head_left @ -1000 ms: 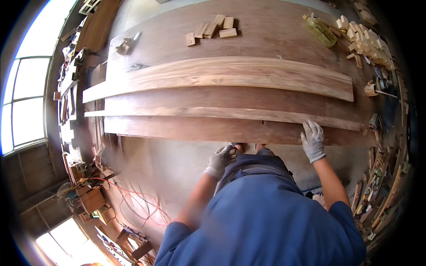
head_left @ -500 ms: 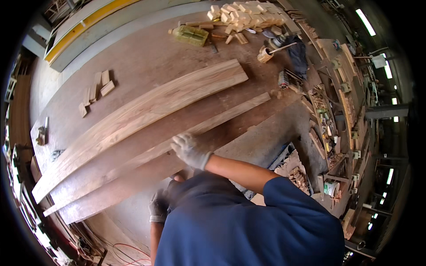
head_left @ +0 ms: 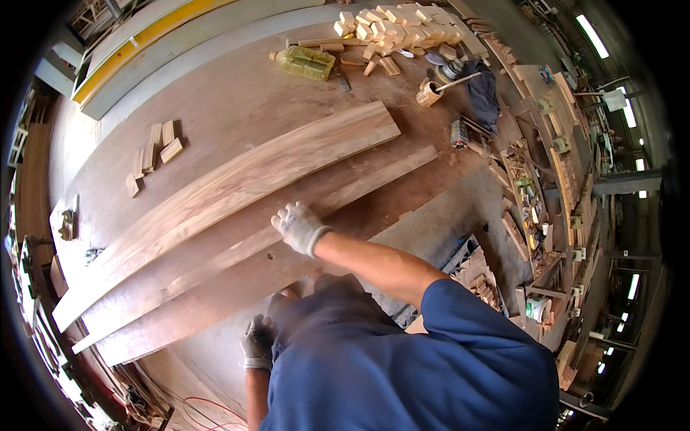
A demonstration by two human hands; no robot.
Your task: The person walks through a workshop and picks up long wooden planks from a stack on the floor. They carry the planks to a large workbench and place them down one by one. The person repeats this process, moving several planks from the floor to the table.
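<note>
My right hand (head_left: 300,228), in a pale knit glove, lies over the narrow wooden strip (head_left: 237,253) with its fingers stretched and slightly apart. The strip runs slantwise across the workbench (head_left: 215,316). Farther from me, a wider, thicker wooden board (head_left: 259,171) with clear grain lies roughly alongside it, a gap between the two. Low at my side, off the bench's near edge, hangs my left hand (head_left: 259,340) in a glove with a dark palm. Its fingers are loosely bent and apart, and no object shows in them.
Small wood blocks (head_left: 152,149) lie at the left. A yellowish plastic bottle (head_left: 305,63), a stack of blocks (head_left: 402,27), a pot with a stick (head_left: 430,92) and a metal can (head_left: 460,133) stand at the back. A red hose (head_left: 208,402) trails on the floor.
My right hand has shifted slightly up, away from me, over the strip. My left hand has moved slightly down at my side. The boards stay nearly in place.
</note>
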